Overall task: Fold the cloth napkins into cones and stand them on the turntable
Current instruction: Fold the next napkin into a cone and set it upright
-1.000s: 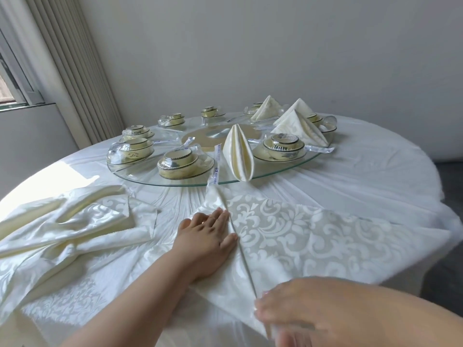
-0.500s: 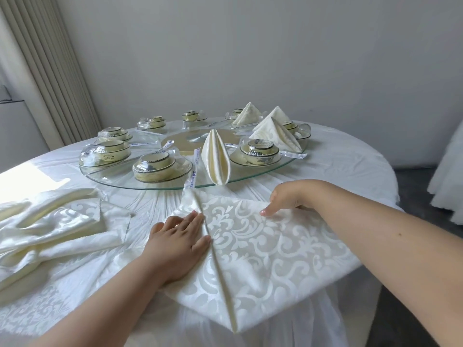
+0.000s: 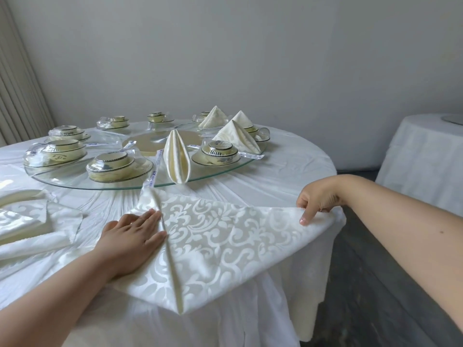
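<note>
A plain wall backs your round table [image 3: 288,176]; near its edge, before the turntable [image 3: 225,169], the napkin [image 3: 213,241] lies half folded. Your left hand [image 3: 132,236] presses flat beside its crease while your right hand [image 3: 317,199] pinches the far corner. Next, probably bring that corner across to the crease.

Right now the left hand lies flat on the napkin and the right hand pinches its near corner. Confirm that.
Not quite. In the head view, the right hand pinches the right corner of the napkin, not its near one. The left hand does lie flat on it.
</note>
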Action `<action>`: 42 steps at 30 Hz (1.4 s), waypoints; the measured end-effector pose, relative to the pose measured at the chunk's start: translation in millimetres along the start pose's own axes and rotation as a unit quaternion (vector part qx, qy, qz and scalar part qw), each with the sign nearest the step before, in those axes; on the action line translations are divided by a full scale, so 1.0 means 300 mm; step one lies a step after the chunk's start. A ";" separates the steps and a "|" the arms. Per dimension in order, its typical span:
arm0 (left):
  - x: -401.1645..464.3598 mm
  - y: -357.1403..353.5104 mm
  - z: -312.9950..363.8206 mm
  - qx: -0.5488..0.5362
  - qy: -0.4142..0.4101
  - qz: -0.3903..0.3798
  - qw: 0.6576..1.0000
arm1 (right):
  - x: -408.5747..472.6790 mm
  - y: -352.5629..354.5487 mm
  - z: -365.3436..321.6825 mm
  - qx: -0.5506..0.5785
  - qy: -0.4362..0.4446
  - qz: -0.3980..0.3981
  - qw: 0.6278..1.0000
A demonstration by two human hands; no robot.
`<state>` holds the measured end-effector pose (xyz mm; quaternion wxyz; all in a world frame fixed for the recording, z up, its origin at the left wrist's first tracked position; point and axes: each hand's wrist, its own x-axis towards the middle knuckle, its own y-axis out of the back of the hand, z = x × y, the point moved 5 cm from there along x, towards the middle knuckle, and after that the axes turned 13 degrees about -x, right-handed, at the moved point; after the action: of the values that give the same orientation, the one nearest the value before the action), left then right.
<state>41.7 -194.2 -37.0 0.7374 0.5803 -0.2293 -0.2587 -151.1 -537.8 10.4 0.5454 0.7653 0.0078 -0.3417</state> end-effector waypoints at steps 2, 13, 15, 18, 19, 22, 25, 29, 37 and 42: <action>0.003 0.001 0.001 0.001 0.004 -0.004 1.000 | -0.021 0.007 0.035 0.010 0.007 0.045 0.999; -0.004 0.009 0.011 0.002 0.023 -0.008 1.000 | -0.069 0.013 0.064 0.112 0.011 0.002 0.994; -0.003 0.009 0.010 0.002 0.022 -0.008 1.000 | -0.087 0.036 0.048 0.123 0.045 -0.019 0.991; -0.005 0.010 0.005 -0.001 0.022 -0.009 1.000 | -0.083 0.071 -0.038 0.172 0.106 -0.002 0.979; -0.006 0.010 0.004 -0.002 0.022 -0.008 1.000 | -0.077 0.079 -0.078 0.178 0.130 0.001 0.975; -0.008 0.009 0.004 -0.003 0.020 -0.003 1.000 | -0.060 0.094 -0.174 0.131 0.156 0.010 0.979; -0.007 0.007 0.005 0.000 0.016 -0.001 1.000 | -0.048 0.094 -0.217 0.134 0.152 0.005 0.979; -0.006 0.012 0.003 -0.004 0.013 -0.001 1.000 | -0.016 0.094 -0.268 0.253 0.140 -0.019 0.957; -0.009 0.018 0.002 -0.009 0.003 0.008 1.000 | 0.125 0.077 -0.587 0.256 0.229 -0.017 0.939; -0.002 0.010 -0.008 -0.012 -0.004 0.005 1.000 | 0.280 0.084 -0.766 0.050 0.204 0.184 0.960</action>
<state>43.1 -191.3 -34.8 0.7447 0.5694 -0.2317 -0.2598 41.2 -385.3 26.1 0.5466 0.8333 -0.0394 -0.0722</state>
